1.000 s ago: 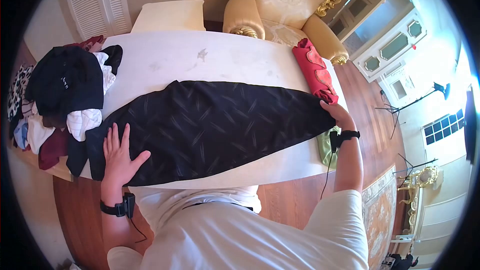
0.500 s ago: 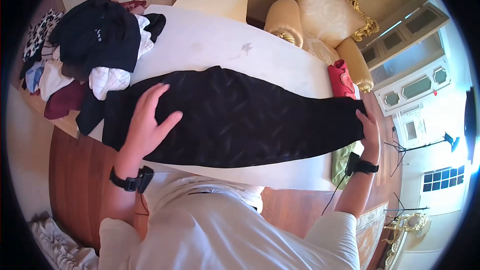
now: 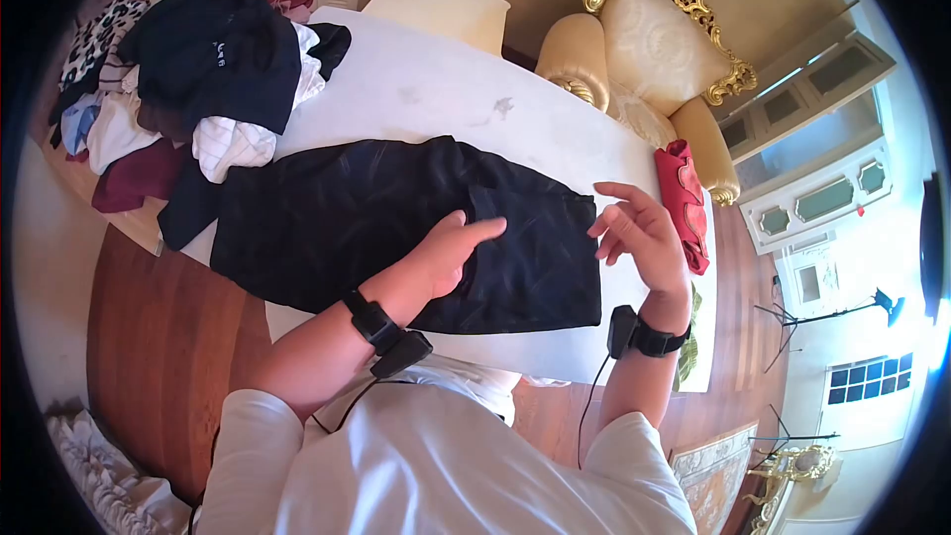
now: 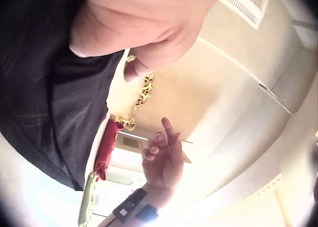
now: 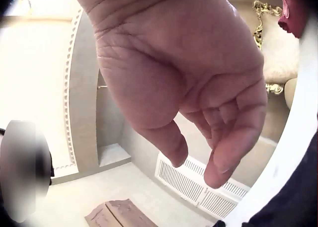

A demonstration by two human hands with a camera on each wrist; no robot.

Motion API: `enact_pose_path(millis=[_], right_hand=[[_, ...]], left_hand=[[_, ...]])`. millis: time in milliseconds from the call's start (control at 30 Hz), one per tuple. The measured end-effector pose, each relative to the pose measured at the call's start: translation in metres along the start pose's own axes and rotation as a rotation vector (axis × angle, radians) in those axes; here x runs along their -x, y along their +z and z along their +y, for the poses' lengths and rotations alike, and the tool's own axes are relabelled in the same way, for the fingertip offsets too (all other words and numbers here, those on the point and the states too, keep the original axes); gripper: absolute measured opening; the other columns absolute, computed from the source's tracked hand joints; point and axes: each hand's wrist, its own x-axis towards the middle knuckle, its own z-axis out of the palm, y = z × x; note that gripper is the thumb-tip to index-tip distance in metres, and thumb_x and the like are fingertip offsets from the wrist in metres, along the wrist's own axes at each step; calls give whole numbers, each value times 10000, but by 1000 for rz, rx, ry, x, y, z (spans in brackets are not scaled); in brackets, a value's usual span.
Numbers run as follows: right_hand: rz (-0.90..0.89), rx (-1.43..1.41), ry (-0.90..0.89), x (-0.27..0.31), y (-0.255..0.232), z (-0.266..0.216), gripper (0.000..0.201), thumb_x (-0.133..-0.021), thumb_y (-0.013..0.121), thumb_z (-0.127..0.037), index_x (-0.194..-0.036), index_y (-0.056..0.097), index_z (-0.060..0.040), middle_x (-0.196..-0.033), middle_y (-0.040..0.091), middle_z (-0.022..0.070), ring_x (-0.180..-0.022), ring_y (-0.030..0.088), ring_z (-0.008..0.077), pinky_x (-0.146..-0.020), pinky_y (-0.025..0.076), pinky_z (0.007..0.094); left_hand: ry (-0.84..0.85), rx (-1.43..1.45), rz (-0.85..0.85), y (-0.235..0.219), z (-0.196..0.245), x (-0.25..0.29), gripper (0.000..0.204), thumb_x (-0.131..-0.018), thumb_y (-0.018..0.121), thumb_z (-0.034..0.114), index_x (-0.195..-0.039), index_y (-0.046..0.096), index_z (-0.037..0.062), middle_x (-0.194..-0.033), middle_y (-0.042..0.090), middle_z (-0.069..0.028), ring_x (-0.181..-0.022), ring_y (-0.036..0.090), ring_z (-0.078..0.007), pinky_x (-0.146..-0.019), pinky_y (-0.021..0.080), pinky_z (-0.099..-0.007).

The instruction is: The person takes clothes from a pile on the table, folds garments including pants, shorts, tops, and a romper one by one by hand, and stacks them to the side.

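A black garment (image 3: 327,208) with faint grey streaks lies across the white table, its right end folded back over itself into a straight-edged panel (image 3: 540,258). My left hand (image 3: 446,253) rests on the cloth at the inner edge of this fold, thumb extended to the right. In the left wrist view, the hand's underside touches the dark fabric (image 4: 39,98). My right hand (image 3: 644,238) is raised just beyond the garment's right edge, fingers loosely bent and apart from the cloth. The right wrist view shows nothing in its palm (image 5: 198,78).
A heap of mixed clothes (image 3: 208,69) covers the table's left end. On the right side lie a rolled red cloth (image 3: 684,203) and a green cloth (image 3: 687,347), partly behind my right arm. Past the white table (image 3: 416,79) stands a gilded armchair (image 3: 654,40).
The garment's right end has been folded leftward over the middle. My left hand moved right onto the fold; my right hand let go of the end and rose off it, nearer the middle.
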Motion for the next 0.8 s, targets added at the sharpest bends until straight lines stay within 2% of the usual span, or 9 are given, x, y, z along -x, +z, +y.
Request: enact_pose_path(millis=[67,167,267,367,433,500,567,633,800], right_hand=[[27,13,-8,-7,-10,13,428,-1014,667,-246,-1347,580,9,-878,716,71,-666,672,120,-588,531,247],[42,-1,-2,-22,-28,29,413,-1005,681,-245,-1317,594,12,-889,718,75,-707,681,123,-628,538,257],[188,6,44,-57,-53,82,396,-978,700,-256,-1266,620,4,-918,714,67,-797,691,131,-663,546,270],[226,56,79,-83,-68,139,377,-966,706,-237,-1249,634,2,-912,707,55,-793,674,125,-675,541,280],[110,-35,74,-95,-79,171,350,-961,701,-212,-1242,647,-11,-901,685,43,-753,623,104,-660,514,273],[205,-191,103,-93,-70,161,316,-972,683,-173,-1242,645,-14,-913,688,45,-748,629,102,-659,515,259],[162,-275,30,-101,-81,191,298,-992,649,-144,-1261,629,-15,-931,696,49,-754,638,101,-659,524,246],[138,-402,35,-101,-87,192,306,-1018,612,-149,-1287,597,-5,-949,693,68,-773,643,100,-670,539,231],[132,-314,53,-94,-79,176,286,-1018,607,-144,-1265,609,-1,-948,675,69,-773,642,119,-685,547,251]], left_hand=[[-34,-313,206,18,14,19,578,-963,643,70,-1458,378,-71,-1392,566,-176,-1228,608,-245,-1042,512,-375],[78,-437,103,-1,0,6,528,-933,570,-44,-1433,403,-80,-1386,569,-171,-1228,600,-233,-1036,508,-365],[142,-539,93,-4,-7,2,536,-921,550,-75,-1441,419,-44,-1390,570,-156,-1246,586,-238,-1056,488,-362],[206,-520,72,-7,-11,2,570,-917,547,-78,-1465,402,-22,-1396,568,-143,-1277,562,-235,-1095,455,-360],[215,-490,82,-8,-12,4,555,-911,580,-10,-1440,416,-51,-1377,567,-167,-1263,545,-226,-1080,448,-348],[207,-449,62,-15,-15,1,574,-925,587,-3,-1466,399,-43,-1403,553,-158,-1273,536,-220,-1099,430,-348],[197,-455,75,-8,-11,7,563,-937,583,-5,-1469,401,-38,-1411,548,-149,-1282,531,-217,-1106,424,-350],[168,-472,68,-5,-4,14,551,-950,580,-8,-1471,403,-33,-1420,543,-139,-1291,526,-213,-1113,418,-352],[172,-404,38,-8,-4,15,507,-995,554,-9,-1486,432,15,-1426,565,-104,-1289,556,-205,-1116,438,-361]])
